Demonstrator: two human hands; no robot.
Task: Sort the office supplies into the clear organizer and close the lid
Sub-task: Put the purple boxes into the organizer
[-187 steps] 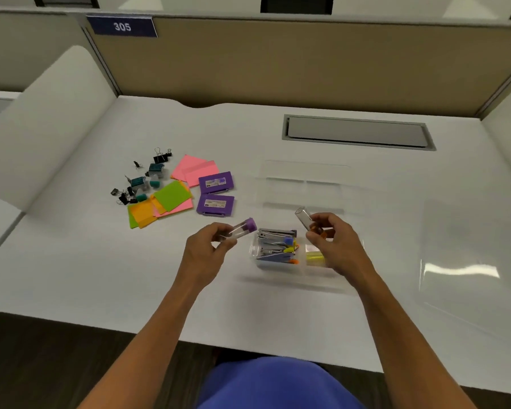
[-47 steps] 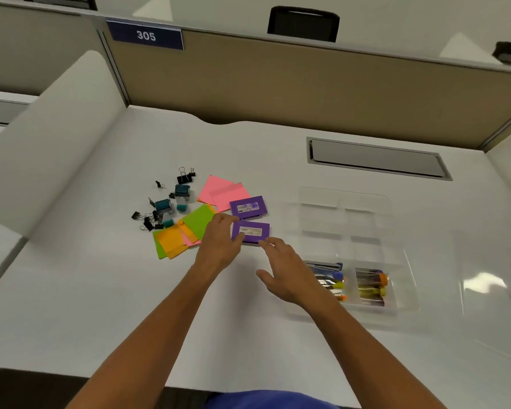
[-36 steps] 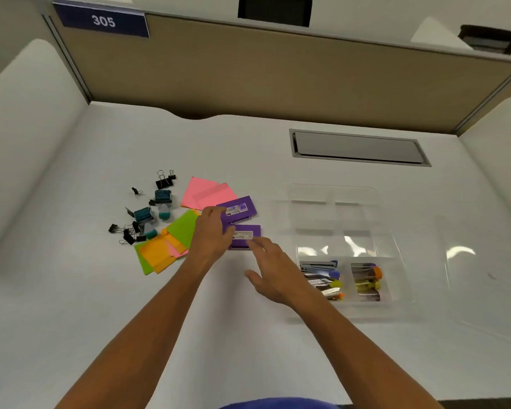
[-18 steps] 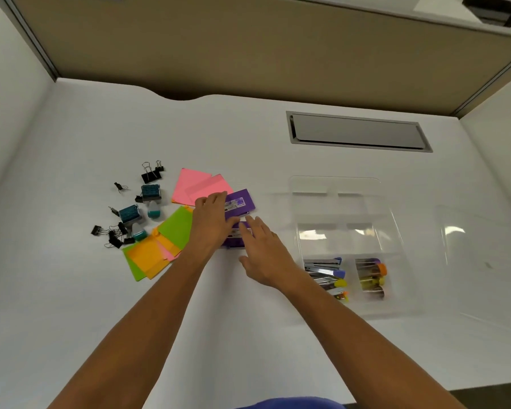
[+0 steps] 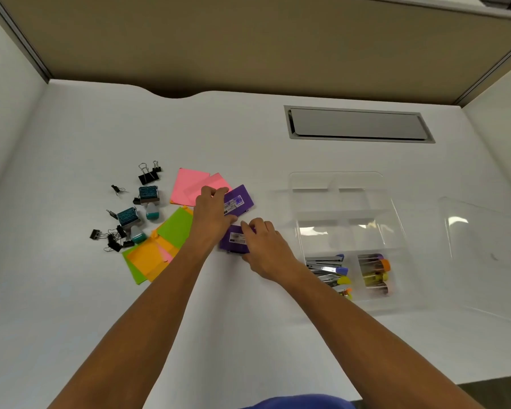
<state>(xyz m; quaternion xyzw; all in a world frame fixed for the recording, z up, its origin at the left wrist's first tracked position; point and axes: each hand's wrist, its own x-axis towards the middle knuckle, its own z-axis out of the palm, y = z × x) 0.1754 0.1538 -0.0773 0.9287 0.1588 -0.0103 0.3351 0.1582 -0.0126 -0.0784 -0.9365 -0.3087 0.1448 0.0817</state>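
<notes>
Left hand (image 5: pixel 211 212) grasps the far flat purple box (image 5: pixel 239 199), right hand (image 5: pixel 263 246) the near purple box (image 5: pixel 233 239); recommend lifting both level toward the clear plastic organizer (image 5: pixel 396 208).

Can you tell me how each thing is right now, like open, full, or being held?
Clear organizer: open, back compartments empty, front two filled.
Lid: off, lying right of organizer.
Far purple box: gripped by left hand.
Near purple box: gripped by right hand.
Sticky notes: loose on desk.
Binder clips: scattered.

two purple boxes (image 5: pixel 239 201), two stamps (image 5: pixel 149 195), perhaps four staplers (image 5: pixel 327 266)
</notes>
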